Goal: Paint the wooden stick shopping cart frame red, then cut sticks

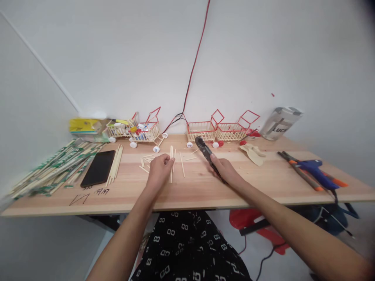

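My left hand [159, 169] rests on the wooden table [199, 187] near its middle, fingers pinched on thin wooden sticks [171, 166] that lie lengthwise toward the wall. My right hand [225, 170] is closed around the handles of black cutting pliers [204, 149], whose jaws point away toward the wall. More short stick pieces [145, 160] are scattered just left of my left hand.
Small stick carts with red frames [145, 130] [222, 128] line the wall. A black phone [99, 168] and wrapped chopsticks [55, 166] lie at left. A blue glue gun [316, 171] and tools sit at right, a metal can [279, 123] behind.
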